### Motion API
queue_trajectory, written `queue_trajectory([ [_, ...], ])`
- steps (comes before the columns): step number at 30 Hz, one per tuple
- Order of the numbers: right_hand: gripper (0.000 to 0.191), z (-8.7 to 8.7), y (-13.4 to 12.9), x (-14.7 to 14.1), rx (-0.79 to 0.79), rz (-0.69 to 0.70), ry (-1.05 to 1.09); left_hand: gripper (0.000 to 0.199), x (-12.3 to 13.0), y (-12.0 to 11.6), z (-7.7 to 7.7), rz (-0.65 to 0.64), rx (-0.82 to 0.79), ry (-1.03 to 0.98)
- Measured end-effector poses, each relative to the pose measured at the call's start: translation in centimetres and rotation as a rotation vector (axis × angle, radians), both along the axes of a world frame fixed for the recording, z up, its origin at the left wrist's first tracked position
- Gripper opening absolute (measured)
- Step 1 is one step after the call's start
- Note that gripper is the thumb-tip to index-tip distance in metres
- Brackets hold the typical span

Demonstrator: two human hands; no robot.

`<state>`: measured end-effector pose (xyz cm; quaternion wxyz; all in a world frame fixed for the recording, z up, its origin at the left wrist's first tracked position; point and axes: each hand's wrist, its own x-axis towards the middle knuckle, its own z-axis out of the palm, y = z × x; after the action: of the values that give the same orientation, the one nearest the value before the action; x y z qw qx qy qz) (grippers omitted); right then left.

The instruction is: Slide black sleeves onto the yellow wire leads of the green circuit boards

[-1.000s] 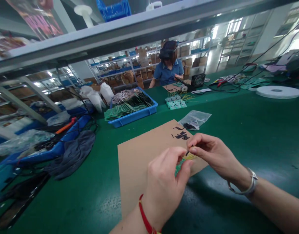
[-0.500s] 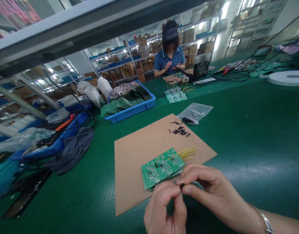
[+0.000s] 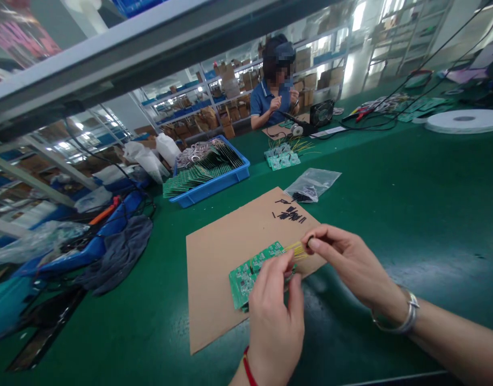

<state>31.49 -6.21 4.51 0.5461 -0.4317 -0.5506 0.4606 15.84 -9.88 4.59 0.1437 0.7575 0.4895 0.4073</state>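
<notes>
Two hands at a green circuit board [image 3: 246,279] on a cardboard sheet [image 3: 214,279].
We see the left hand [image 3: 276,319] apparently closed on the board; the right hand [image 3: 351,262] pinches a small black part [image 3: 309,242] beside yellow wires [image 3: 296,250].

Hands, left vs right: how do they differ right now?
The left hand holds the green circuit board, while the right hand pinches a small black piece near the board's yellow wires. The left wrist has a red string; the right has a silver bangle. Both hands are bare and above the brown cardboard sheet.
</notes>
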Motion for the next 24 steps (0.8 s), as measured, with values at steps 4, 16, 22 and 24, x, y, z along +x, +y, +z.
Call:
queue_trajectory([
  [4,0.019,-0.8,2.3,1.6,0.037,-0.095,-0.099,0.024,0.1,2.9,0.9,0.003,-0.145,0.312],
  [16,0.018,-3.7,1.9,0.9,0.097,-0.024,-0.344,0.014,2.2,7.2,1.5,0.013,-0.177,0.824],
  [22,0.018,-3.7,2.0,0.8,0.124,-0.053,-0.4,0.022,1.8,7.8,0.7,-0.043,-0.133,0.816],
  [24,0.018,-3.8,2.0,0.7,0.126,-0.059,-0.404,0.025,1.4,7.9,0.7,-0.058,-0.151,0.784],
])
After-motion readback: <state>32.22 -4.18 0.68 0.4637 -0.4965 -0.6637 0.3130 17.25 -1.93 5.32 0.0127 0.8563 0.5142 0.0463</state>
